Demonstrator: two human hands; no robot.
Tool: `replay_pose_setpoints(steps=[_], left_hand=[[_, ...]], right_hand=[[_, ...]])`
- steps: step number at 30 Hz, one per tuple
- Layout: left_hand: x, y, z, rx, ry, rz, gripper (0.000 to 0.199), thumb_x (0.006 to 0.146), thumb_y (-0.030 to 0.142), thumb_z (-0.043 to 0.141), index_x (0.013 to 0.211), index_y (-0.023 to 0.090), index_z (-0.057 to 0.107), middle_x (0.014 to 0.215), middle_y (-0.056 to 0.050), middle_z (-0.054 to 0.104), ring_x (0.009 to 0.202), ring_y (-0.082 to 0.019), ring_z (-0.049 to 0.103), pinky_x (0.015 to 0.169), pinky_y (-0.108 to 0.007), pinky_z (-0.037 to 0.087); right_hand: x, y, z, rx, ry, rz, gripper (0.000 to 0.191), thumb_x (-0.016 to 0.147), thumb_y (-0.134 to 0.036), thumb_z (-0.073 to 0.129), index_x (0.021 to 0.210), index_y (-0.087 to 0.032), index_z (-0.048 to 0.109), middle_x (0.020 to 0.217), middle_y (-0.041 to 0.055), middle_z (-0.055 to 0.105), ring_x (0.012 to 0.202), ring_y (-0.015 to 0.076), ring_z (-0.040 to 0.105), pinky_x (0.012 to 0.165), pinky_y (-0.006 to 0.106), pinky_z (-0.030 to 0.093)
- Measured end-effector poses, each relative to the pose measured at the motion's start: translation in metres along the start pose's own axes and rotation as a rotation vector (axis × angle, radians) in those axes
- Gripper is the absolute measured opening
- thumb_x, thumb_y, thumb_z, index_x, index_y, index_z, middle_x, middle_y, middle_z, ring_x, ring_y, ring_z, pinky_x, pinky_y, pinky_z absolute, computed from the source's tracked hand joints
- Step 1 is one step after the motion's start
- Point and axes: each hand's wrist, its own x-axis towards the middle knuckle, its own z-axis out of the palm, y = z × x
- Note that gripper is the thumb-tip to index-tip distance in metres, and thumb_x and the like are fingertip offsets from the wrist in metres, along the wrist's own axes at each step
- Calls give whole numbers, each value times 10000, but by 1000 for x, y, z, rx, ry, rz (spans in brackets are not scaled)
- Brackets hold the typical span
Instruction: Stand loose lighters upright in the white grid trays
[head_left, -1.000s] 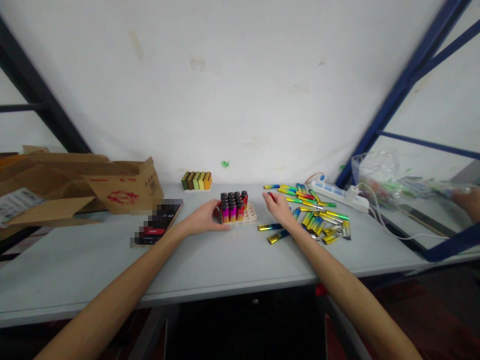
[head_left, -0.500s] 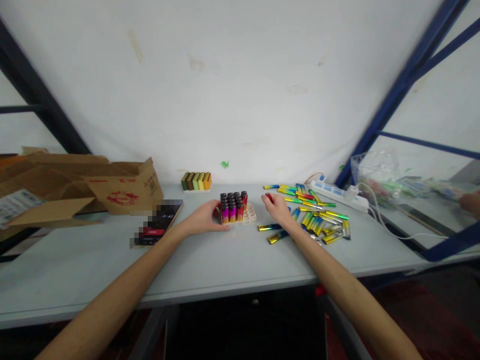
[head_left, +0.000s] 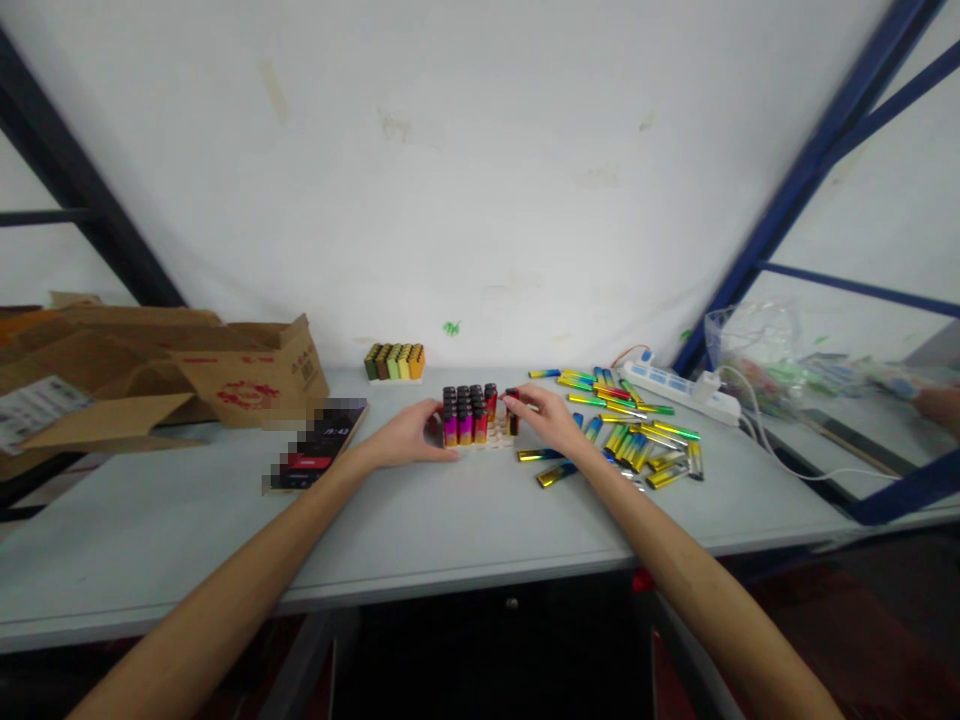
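In the head view, upright lighters [head_left: 465,424] with black tops and purple, orange and red bodies fill the left part of a pale slotted tray [head_left: 499,432]. My left hand [head_left: 414,436] curls around the tray's left end, thumb along its front. At the tray's right end, my right hand [head_left: 549,416] pinches a dark lighter [head_left: 513,412] with a red and yellow body, holding it upright over or in a slot; which one I cannot tell. To the right of this hand lie many loose shiny yellow, green and blue lighter-shaped pieces [head_left: 637,448].
Against the wall stands another tray of green and yellow lighters [head_left: 394,362]. A phone [head_left: 330,440] and an opened cardboard box [head_left: 247,375] are at left. On the right are a power strip [head_left: 681,392], its cable, a plastic bag [head_left: 750,340] and another person's hand [head_left: 937,406].
My right hand has moved left from beside the loose pieces to the tray's right end, bringing the lighter upright there. My left hand stays at the tray's left end.
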Motion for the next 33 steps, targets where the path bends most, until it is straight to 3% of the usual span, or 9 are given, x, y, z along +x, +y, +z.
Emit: replay_pose_setpoints(steps=[5, 11, 16, 21, 25, 33], left_hand=[[0, -1, -2, -5, -21, 3, 735, 602, 623, 856, 1133, 163, 639, 1082, -104, 718, 940, -289, 675, 834, -402, 559], [0, 1, -2, 18, -21, -1, 732, 593, 608, 863, 1129, 159, 644, 1071, -107, 717, 935, -289, 671, 830, -398, 556], [0, 0, -2, 16, 0, 9, 731, 577, 607, 870, 1117, 166, 654, 1059, -99, 722, 937, -291, 674, 829, -394, 557], [0, 0, -2, -6, -11, 8, 737, 584, 618, 866, 1126, 166, 655, 1064, -101, 722, 947, -295, 673, 816, -391, 560], [0, 2, -2, 6, -12, -2, 733, 584, 612, 865, 1122, 163, 649, 1070, -103, 719, 952, -296, 672, 822, -393, 557], [0, 6, -3, 26, -23, -5, 734, 599, 616, 856, 1125, 152, 638, 1076, -114, 711, 931, -304, 677, 809, -397, 547]], right_hand=[[0, 0, 4, 82, -2, 32, 443, 888, -637, 647, 888, -198, 705, 788, 19, 652, 774, 193, 624, 750, 306, 547], [-2, 3, 9, 96, 21, 38, 442, 870, -634, 677, 941, -203, 747, 923, 78, 718, 857, 241, 680, 785, 358, 593], [-2, -1, 13, -33, 24, -80, 444, 872, -642, 677, 940, -213, 765, 941, 98, 713, 827, 224, 667, 705, 324, 586], [0, -2, 11, -161, -8, -181, 405, 917, -603, 648, 965, -214, 752, 896, 91, 734, 763, 209, 660, 772, 345, 557], [1, 4, 13, -91, 2, -118, 460, 859, -651, 688, 1029, -223, 693, 862, 64, 736, 714, 198, 676, 714, 331, 566], [7, 1, 8, -88, 21, -74, 447, 818, -663, 723, 874, -223, 668, 772, 48, 733, 703, 206, 688, 717, 335, 569]])
